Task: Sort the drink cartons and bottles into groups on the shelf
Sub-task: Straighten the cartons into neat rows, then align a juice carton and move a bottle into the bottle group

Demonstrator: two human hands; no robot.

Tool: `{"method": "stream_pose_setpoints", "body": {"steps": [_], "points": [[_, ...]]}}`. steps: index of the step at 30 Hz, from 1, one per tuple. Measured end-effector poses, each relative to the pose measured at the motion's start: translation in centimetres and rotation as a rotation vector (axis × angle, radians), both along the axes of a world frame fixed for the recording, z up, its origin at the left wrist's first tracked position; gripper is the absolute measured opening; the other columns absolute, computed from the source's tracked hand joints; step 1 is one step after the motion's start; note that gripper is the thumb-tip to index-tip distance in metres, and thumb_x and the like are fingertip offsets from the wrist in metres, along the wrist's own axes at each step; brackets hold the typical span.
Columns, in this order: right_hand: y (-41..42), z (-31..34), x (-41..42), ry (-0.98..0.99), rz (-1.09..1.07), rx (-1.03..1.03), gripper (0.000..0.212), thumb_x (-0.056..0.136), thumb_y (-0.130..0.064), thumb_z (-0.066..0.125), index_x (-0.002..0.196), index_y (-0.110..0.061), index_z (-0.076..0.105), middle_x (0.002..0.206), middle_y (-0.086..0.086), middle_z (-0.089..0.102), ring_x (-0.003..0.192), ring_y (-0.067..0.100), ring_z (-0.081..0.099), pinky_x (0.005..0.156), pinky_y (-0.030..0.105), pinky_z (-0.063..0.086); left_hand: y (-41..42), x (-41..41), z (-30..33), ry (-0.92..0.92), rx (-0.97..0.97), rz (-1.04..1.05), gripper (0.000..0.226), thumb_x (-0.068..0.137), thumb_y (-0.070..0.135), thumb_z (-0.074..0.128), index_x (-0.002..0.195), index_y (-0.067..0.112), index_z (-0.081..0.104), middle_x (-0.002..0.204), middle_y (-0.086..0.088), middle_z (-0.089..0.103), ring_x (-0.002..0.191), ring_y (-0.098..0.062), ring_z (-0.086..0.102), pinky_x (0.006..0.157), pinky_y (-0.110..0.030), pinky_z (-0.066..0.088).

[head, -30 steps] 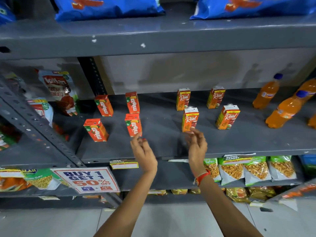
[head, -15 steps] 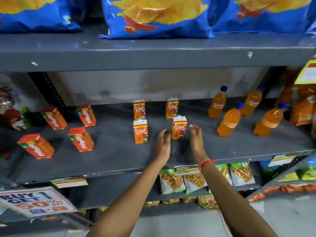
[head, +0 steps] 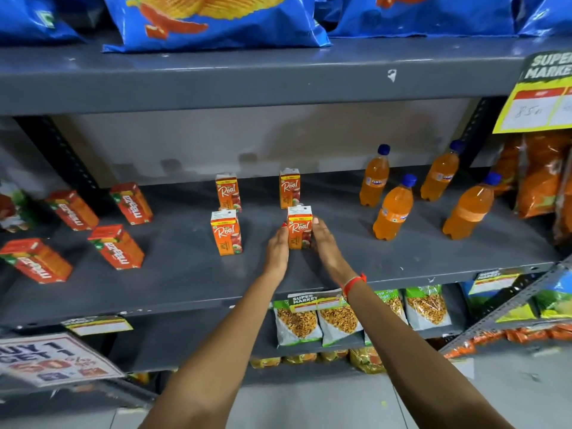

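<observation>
On the grey middle shelf [head: 185,274] stand several orange Real juice cartons. The front right Real carton [head: 299,227] stands upright between my left hand [head: 277,252] and my right hand [head: 325,243], both pressed flat against its sides. Another Real carton [head: 226,232] stands to its left, two more behind [head: 228,191] [head: 289,187]. Several red Maaza cartons [head: 119,247] [head: 131,203] are grouped at the left. Several orange Fanta bottles [head: 393,209] [head: 374,176] [head: 470,207] with blue caps stand at the right.
Blue chip bags [head: 213,20] lie on the upper shelf. Snack packets [head: 297,323] hang below. A yellow price sign [head: 538,94] hangs at the upper right, orange snack bags [head: 541,174] beside the bottles. A "Buy 1 Get 1" sign [head: 52,357] sits at the lower left.
The view has swung right. Both hands moved from the Maaza and middle cartons to the front right Real carton and closed in against its sides.
</observation>
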State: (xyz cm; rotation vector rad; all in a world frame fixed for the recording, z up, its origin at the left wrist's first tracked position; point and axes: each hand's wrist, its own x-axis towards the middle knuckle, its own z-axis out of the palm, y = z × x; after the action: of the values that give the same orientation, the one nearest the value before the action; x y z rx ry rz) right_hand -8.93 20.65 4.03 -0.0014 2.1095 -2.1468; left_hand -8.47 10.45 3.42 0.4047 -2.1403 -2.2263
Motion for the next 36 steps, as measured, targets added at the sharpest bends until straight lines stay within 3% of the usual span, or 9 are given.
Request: {"method": "stream_pose_setpoints", "body": {"steps": [9,13,17,20,23,25,27,31,36], "points": [[0.6,-0.6,0.3,-0.019,-0.03,0.011,0.052,0.097,-0.045,0.027,0.143,-0.023,0.028,0.15,0.007,0.036,0.137,0.022,0.035,0.116,0.047,0.026,0.2,0.7,-0.5,-0.034,0.044,0.066,0.044,0.098,0.032,0.033,0.127,0.003,0.048,0.135,-0.015,0.051,0.126,-0.025,0.046,0.106,-0.031,0.033],[3.4,-1.7,2.0,0.001,-0.184,-0.115,0.043,0.095,-0.04,0.039,0.134,-0.022,0.041,0.144,0.009,0.043,0.132,0.023,0.041,0.111,0.039,0.032,0.6,3.1,-1.0,0.042,0.093,0.191,0.044,0.098,0.026,0.036,0.136,0.003,0.039,0.145,-0.013,0.04,0.134,-0.022,0.037,0.115,-0.037,0.026],[7.6,-1.7,3.4,0.038,-0.453,-0.285,0.028,0.097,-0.025,0.043,0.121,-0.013,0.049,0.124,0.016,0.056,0.115,0.027,0.055,0.096,0.033,0.043,2.5,5.6,-1.6,0.249,-0.111,0.361,0.037,0.098,0.018,0.037,0.134,0.01,0.042,0.141,-0.009,0.045,0.128,-0.014,0.042,0.106,-0.024,0.033],[10.2,-1.1,3.2,0.082,-0.719,-0.245,0.015,0.097,-0.022,0.044,0.109,-0.014,0.05,0.106,0.005,0.058,0.103,0.021,0.054,0.087,0.026,0.045,5.2,5.7,-0.9,0.457,-0.175,0.391,0.031,0.094,0.007,0.038,0.123,0.006,0.05,0.116,-0.005,0.05,0.103,0.009,0.05,0.083,-0.002,0.037],[12.7,-0.8,1.8,0.092,-0.838,-0.142,0.027,0.096,-0.025,0.044,0.118,-0.01,0.048,0.103,-0.001,0.055,0.1,0.018,0.051,0.085,0.028,0.041,8.5,4.1,0.3,0.545,-0.182,0.203,0.031,0.09,0.011,0.038,0.117,0.007,0.053,0.113,-0.007,0.054,0.101,0.002,0.052,0.082,-0.008,0.042],[14.2,-0.4,0.4,0.065,-0.748,-0.099,0.034,0.096,-0.031,0.043,0.125,-0.012,0.043,0.113,0.001,0.052,0.106,0.017,0.047,0.091,0.031,0.037,10.8,1.8,1.2,0.474,-0.127,0.059,0.028,0.094,0.013,0.039,0.118,0.01,0.053,0.12,-0.014,0.056,0.108,-0.018,0.055,0.092,-0.028,0.047],[15.2,-0.1,-0.9,0.055,-0.601,-0.082,0.039,0.097,-0.035,0.041,0.13,-0.013,0.039,0.121,0.003,0.049,0.111,0.015,0.046,0.095,0.032,0.036,12.7,-0.5,1.9,0.302,-0.088,-0.091,0.032,0.098,0.018,0.036,0.126,0.009,0.049,0.134,-0.014,0.051,0.121,-0.026,0.049,0.104,-0.04,0.039],[16.0,-0.7,-2.4,0.066,-0.375,-0.068,0.047,0.095,-0.046,0.035,0.136,-0.022,0.034,0.129,-0.002,0.046,0.116,0.012,0.046,0.098,0.032,0.037,14.8,-3.4,2.2,0.076,-0.069,-0.265,0.044,0.099,0.026,0.031,0.138,0.007,0.033,0.15,-0.011,0.032,0.137,-0.021,0.03,0.109,-0.027,0.022],[16.6,-1.0,-2.9,0.053,-0.297,-0.093,0.044,0.097,-0.044,0.032,0.131,-0.019,0.043,0.126,0.004,0.055,0.112,0.016,0.056,0.091,0.029,0.047,17.3,-4.4,2.4,-0.079,-0.03,-0.36,0.051,0.098,0.039,0.024,0.139,0.01,0.034,0.147,-0.014,0.037,0.134,-0.025,0.036,0.108,-0.033,0.028]]}}
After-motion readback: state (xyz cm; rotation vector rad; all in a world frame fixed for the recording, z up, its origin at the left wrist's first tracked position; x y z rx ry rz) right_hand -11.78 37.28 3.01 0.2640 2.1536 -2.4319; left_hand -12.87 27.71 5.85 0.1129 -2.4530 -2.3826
